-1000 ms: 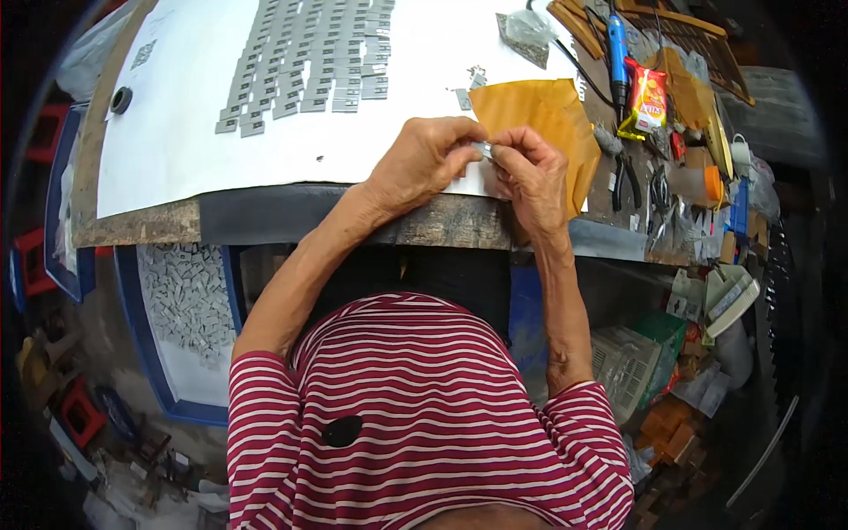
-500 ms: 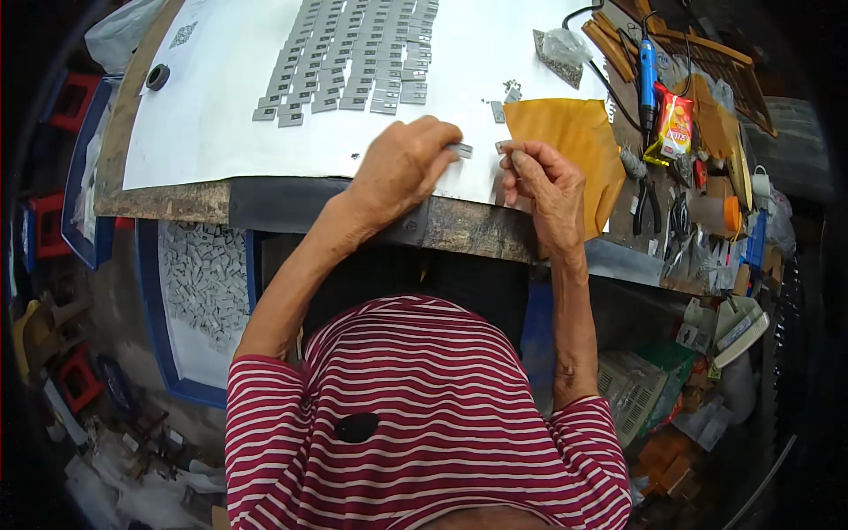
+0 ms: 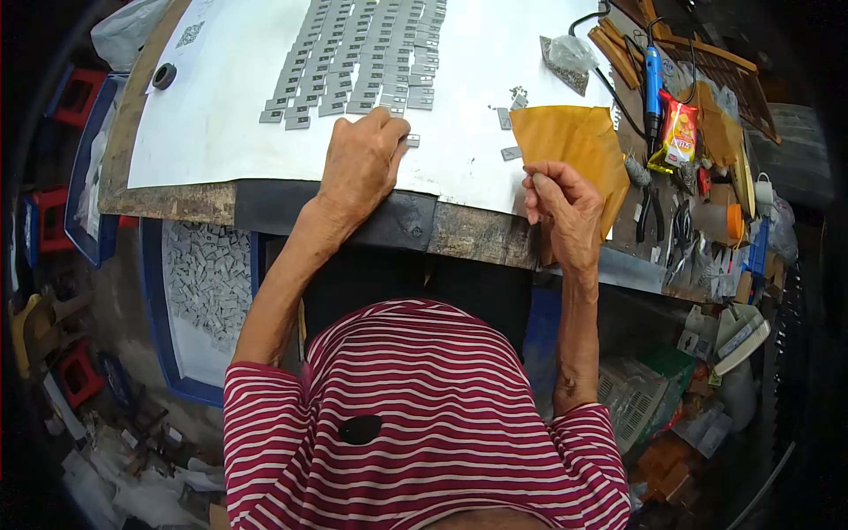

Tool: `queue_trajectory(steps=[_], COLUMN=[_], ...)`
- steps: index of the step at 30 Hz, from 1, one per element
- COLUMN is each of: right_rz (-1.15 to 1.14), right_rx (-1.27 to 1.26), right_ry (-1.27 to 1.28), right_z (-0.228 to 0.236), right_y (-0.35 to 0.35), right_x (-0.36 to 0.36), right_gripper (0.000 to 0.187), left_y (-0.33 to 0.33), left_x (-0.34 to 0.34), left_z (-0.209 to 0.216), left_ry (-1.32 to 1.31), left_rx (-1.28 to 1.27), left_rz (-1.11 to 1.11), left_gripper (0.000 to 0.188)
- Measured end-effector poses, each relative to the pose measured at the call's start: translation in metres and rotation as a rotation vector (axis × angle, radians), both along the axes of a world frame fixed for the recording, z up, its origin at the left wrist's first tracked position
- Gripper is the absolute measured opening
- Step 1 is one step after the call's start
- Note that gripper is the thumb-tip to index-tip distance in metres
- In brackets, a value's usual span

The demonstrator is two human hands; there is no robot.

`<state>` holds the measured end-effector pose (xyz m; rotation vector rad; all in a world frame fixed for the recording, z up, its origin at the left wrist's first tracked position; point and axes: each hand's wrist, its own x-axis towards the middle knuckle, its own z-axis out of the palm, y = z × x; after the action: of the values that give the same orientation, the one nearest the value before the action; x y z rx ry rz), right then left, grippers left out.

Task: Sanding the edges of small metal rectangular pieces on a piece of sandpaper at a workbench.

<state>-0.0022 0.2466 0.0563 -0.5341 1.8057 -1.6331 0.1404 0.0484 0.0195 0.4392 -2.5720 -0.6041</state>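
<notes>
- A worn wooden workbench (image 3: 459,231) with a dark front edge fills the upper view.
- Red plastic stools (image 3: 78,93) stand at the left.
- A blue-rimmed tray (image 3: 152,291) sits below the bench.
- The floor (image 3: 106,459) is dim and littered with scraps.

Worn wooden workbench (image 3: 459,231) under a white sheet (image 3: 230,115), rowed grey metal pieces (image 3: 362,53), orange paper (image 3: 574,141), scattered hand tools (image 3: 658,216).
</notes>
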Motion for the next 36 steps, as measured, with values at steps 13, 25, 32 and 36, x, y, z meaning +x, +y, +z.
queue_trajectory(steps=[13,25,32,36], right_rz=[-0.011,-0.049,-0.155,-0.256], right_rx=[0.019,0.014,0.057,0.187], right_ry=[0.048,0.102,0.254,0.504], right_z=[-0.002,0.0,0.003,-0.006], right_y=[0.008,0.016,0.034,0.049], right_x=[-0.008,-0.009,-0.022,-0.042], right_gripper=[0.014,0.014,0.014,0.012], left_y=[-0.006,0.057,0.063,0.056], left_x=[0.007,-0.077,-0.09,-0.087], left_z=[0.003,0.003,-0.006,-0.01], left_ry=[0.007,-0.031,0.004,0.069], left_rx=[-0.053,0.089,0.042,0.134], left_rz=[0.041,-0.159,-0.131,-0.156], left_gripper=[0.012,0.014,0.014,0.014])
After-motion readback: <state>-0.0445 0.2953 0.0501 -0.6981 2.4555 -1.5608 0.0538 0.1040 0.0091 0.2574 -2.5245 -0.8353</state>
